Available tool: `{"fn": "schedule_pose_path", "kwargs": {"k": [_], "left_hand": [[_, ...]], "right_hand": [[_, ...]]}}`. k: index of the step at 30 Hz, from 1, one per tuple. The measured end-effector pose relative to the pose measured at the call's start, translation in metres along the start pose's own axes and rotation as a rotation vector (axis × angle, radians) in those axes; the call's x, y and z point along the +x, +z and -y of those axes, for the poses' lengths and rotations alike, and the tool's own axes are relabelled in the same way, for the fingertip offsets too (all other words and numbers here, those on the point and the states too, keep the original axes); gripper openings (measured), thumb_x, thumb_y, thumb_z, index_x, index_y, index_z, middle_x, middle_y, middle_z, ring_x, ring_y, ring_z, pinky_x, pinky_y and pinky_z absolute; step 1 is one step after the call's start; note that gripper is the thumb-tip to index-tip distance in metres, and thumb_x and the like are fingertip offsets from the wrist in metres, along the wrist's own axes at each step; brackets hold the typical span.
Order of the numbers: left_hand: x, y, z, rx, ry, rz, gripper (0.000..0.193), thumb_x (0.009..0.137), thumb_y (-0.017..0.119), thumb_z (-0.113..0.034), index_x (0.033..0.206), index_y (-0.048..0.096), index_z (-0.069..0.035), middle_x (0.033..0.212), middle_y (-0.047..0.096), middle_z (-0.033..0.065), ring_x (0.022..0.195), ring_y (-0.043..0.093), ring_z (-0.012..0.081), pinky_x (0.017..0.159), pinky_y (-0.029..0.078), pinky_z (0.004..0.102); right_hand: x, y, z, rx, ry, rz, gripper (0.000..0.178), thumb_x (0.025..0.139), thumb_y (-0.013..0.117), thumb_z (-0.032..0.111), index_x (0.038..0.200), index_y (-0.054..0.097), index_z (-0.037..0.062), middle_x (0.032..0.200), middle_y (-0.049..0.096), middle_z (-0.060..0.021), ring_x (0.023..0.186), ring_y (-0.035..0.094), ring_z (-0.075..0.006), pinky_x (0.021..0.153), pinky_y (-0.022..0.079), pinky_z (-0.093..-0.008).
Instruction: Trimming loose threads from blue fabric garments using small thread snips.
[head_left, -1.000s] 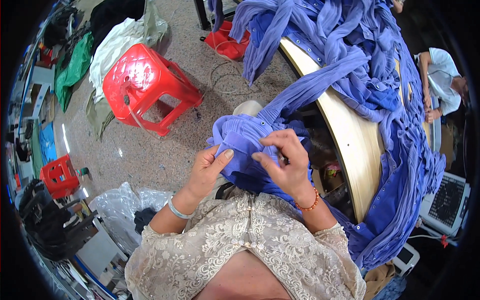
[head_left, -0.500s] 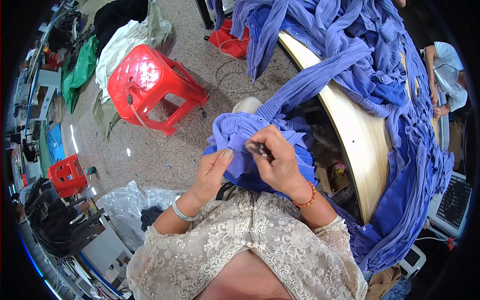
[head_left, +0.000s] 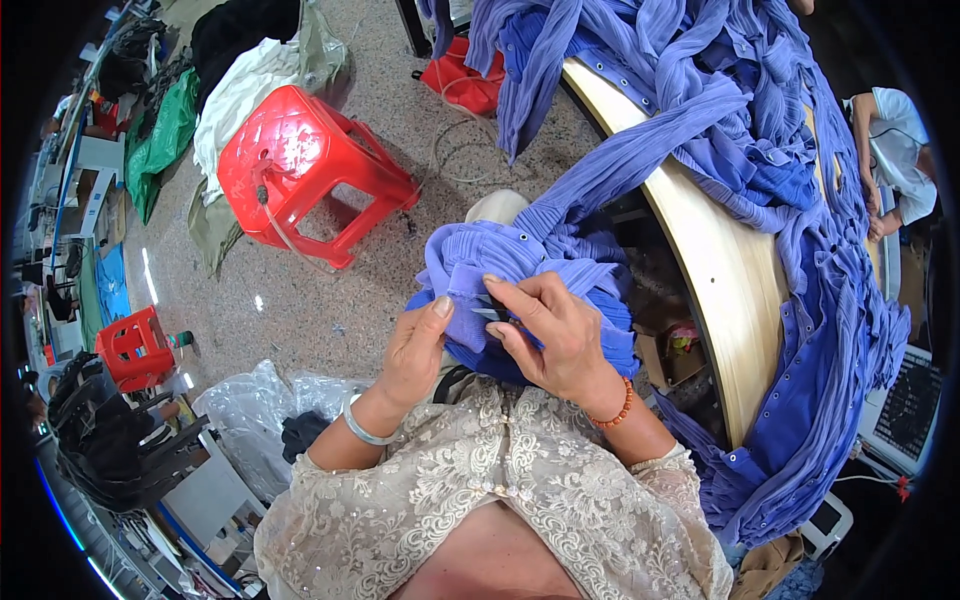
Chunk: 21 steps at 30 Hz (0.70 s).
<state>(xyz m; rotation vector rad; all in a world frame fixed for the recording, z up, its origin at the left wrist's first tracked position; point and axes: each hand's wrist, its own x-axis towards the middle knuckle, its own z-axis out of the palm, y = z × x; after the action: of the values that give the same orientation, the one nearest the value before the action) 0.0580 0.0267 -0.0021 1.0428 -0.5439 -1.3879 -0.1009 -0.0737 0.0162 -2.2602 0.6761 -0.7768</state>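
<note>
A blue-purple pleated garment (head_left: 470,245) with metal eyelets lies bunched over my lap, and one strip of it runs up to the table. Thumb on top, my left hand (head_left: 413,352) pinches the edge of a flat, finer-textured piece of that cloth. My right hand (head_left: 562,340) holds small thread snips (head_left: 487,313), their blades pointing left against the cloth beside my left thumb. The blades look parted. Palm and curled fingers hide the rest of the snips.
A pale wooden table (head_left: 735,290) with a curved edge stands at my right, heaped with more blue-purple garments (head_left: 770,120). Beyond it sits another person (head_left: 895,150). A red plastic stool (head_left: 290,165) is ahead left, and clear plastic bags (head_left: 245,410) lie on the floor.
My right hand has turned and opened out from a closed grip, so the snips' blades now show at the cloth. My left hand has shifted slightly left and keeps its pinch.
</note>
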Motion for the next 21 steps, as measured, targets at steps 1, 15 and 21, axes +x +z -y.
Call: {"fn": "schedule_pose_path", "kwargs": {"k": [1,15,21], "left_hand": [[0.0,0.003,0.0,0.001,0.001,0.0,0.041,0.101,0.034,-0.027,0.113,0.058,0.005,0.106,0.062,0.0078,0.096,0.056,0.0109,0.085,0.043,0.0265],[-0.002,-0.006,0.011,0.068,-0.035,-0.004,0.034,0.099,0.039,-0.019,0.104,0.06,0.007,0.102,0.063,0.0117,0.097,0.058,0.0159,0.089,0.043,0.0313],[0.0,-0.006,0.012,0.024,0.0,-0.02,0.033,0.099,0.04,-0.019,0.105,0.06,0.006,0.103,0.063,0.011,0.096,0.058,0.015,0.087,0.043,0.0308]], "right_hand": [[-0.001,0.002,0.0,-0.021,-0.002,-0.008,0.045,0.072,0.076,0.017,0.114,0.063,0.0086,0.085,0.059,-0.0082,0.059,0.054,-0.0188,0.05,0.043,-0.0287],[-0.003,0.01,-0.009,-0.023,-0.059,-0.113,0.036,0.072,0.075,0.006,0.107,0.068,0.0094,0.079,0.059,-0.006,0.057,0.054,-0.0157,0.049,0.042,-0.0265],[-0.002,0.003,-0.009,0.136,0.084,-0.116,0.034,0.073,0.073,0.002,0.106,0.067,0.0035,0.079,0.059,-0.0069,0.057,0.054,-0.0126,0.049,0.043,-0.0239]]}}
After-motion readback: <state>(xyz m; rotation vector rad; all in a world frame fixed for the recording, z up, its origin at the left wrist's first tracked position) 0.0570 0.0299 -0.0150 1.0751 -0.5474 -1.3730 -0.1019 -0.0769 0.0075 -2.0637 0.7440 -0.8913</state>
